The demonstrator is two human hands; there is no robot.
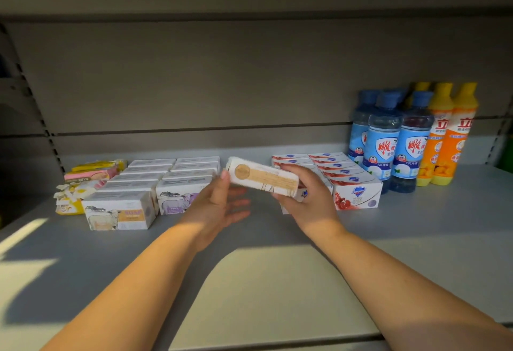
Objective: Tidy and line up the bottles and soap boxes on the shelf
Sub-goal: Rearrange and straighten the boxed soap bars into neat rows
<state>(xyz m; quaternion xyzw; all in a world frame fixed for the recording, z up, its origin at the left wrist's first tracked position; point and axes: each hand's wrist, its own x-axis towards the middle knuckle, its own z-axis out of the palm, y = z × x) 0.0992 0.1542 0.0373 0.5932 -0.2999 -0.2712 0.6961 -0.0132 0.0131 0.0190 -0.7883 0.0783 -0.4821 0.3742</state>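
From the head camera, a grey shelf runs across the frame under a plain grey back panel, with a slotted upright at the left edge and pale patches of sunlight lying on the near part of the surface. At far left lies a loose heap of yellow and pink soft packets. Beside them, two rows of white sheep-printed boxes run from front to back. To the right of centre stand rows of red-and-white boxes, then upright blue bottles, and orange bottles touching them on the right. Between the two groups of boxes, a white soap box with a tan label is held above the shelf, lying lengthwise and tilted down toward the right. The right hand grips its right end, fingers curled over the top and the thumb underneath. The left hand is at its left end with only the thumb tip touching the box; its other fingers are spread loosely below, apart from the box.
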